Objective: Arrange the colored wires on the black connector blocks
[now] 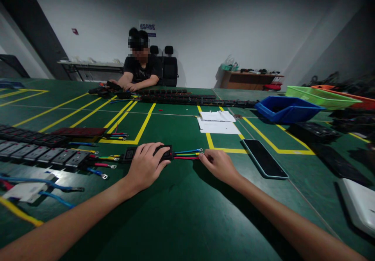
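A short black socket block (129, 154) lies on the green table in front of me. My left hand (148, 160) is closed over its top, the fingers curled across it and hiding much of it. From the block's right end run blue, yellow-green and red wires (185, 155) tipped with ring terminals. At those tips my right hand (218, 163) is closed in a pinch, its thumb and forefinger on the wire ends. Which wire it grips is hard to tell. Left of the block sits a row of black sockets (43, 153) with similar coloured leads.
A phone (265, 158) lies right of my right hand, beyond it white papers (218, 122). Blue (288, 110) and green bins (320, 97) stand at the back right. Across the table a person (143, 66) handles dark parts. A white box (360, 202) is near the right edge.
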Demonstrator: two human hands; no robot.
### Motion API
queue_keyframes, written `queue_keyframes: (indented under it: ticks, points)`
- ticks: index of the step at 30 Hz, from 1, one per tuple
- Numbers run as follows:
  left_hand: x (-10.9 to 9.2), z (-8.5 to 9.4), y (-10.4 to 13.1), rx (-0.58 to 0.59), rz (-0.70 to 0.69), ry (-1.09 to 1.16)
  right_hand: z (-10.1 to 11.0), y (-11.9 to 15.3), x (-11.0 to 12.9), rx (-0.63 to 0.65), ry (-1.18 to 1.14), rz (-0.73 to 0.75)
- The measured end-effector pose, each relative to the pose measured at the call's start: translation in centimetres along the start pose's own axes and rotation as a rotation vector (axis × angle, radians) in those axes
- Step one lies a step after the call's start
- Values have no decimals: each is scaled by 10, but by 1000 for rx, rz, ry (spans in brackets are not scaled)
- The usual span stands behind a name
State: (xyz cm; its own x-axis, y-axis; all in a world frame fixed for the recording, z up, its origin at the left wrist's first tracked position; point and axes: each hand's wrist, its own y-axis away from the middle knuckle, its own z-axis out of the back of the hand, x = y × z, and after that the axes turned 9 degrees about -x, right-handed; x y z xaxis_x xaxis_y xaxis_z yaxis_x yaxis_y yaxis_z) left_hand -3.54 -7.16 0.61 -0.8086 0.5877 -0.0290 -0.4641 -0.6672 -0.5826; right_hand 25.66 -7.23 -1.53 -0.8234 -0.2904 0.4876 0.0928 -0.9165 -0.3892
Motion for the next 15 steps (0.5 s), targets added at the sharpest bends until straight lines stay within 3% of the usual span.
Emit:
queue_keyframes:
  ticks: [15]
  points:
    - [0, 1, 0, -23, 2, 21, -2, 1, -2, -22, -48, 23]
